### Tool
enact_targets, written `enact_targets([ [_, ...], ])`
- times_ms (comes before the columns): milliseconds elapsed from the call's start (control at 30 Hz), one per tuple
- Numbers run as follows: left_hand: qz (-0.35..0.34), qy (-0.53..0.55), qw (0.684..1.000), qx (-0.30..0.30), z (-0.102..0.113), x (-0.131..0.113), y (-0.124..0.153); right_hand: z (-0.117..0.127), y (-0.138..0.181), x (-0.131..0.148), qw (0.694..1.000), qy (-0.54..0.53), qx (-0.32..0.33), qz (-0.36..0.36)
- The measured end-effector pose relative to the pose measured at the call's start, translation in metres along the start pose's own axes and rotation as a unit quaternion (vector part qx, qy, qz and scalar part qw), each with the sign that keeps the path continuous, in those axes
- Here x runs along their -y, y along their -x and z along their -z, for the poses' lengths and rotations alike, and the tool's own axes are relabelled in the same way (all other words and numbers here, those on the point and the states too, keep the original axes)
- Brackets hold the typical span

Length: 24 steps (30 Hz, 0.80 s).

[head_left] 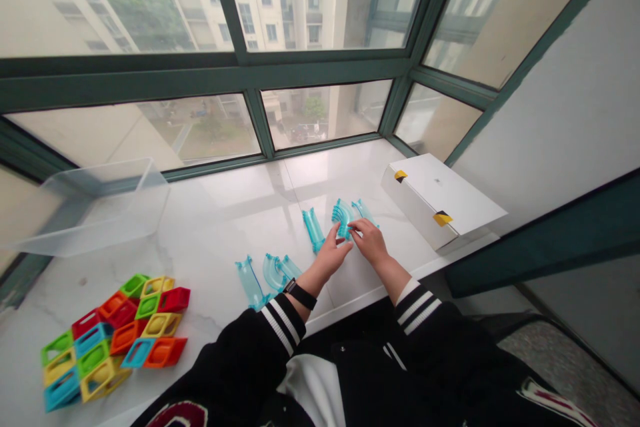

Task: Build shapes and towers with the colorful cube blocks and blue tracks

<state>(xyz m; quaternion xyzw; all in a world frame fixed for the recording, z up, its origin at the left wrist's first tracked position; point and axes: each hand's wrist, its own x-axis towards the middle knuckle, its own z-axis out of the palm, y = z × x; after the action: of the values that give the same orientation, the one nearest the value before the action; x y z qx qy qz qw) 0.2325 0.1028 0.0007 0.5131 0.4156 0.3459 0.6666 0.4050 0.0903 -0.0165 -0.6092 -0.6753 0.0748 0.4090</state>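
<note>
From here, the curved blue piece point(342, 211) is between two other blue pieces point(311, 225), its length running windowward — near end hidden by fingers. Left hand point(334, 255), right hand point(369, 240): both half-curled; grip, I cannot tell.

Diffuse daylight from green-framed glass windows point(325, 67) leaves pale reflections on the glossy white tabletop point(210, 213). Wide-angle distortion stretches the margins; translucent blue plastic track pieces point(313, 230) appear slightly soft.
</note>
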Motion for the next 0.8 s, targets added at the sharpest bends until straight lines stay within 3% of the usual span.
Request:
enact_targets([
  [300,0.010,-0.007,1.000,-0.001,-0.001,-0.014,0.008,-0.001,0.001,-0.003,1.000,-0.004,-0.002,-0.003],
  [433,-0.014,0.016,0.999,0.038,0.018,-0.037,0.024,0.000,0.002,-0.003,1.000,0.010,0.005,0.006],
  [500,-0.033,0.042,0.997,0.059,0.038,-0.052,0.036,0.001,0.003,-0.002,1.000,0.018,0.010,0.007],
  [600,-0.044,0.059,0.996,0.043,0.080,-0.066,0.061,0.006,0.008,0.002,1.000,0.025,-0.003,-0.007],
  [700,-0.015,0.047,0.999,-0.011,0.133,-0.061,0.096,0.014,0.019,0.010,0.999,0.000,-0.038,-0.014],
  [800,0.005,0.006,0.993,-0.121,0.185,-0.039,0.138,0.021,0.035,0.024,0.998,-0.027,-0.047,0.023],
])
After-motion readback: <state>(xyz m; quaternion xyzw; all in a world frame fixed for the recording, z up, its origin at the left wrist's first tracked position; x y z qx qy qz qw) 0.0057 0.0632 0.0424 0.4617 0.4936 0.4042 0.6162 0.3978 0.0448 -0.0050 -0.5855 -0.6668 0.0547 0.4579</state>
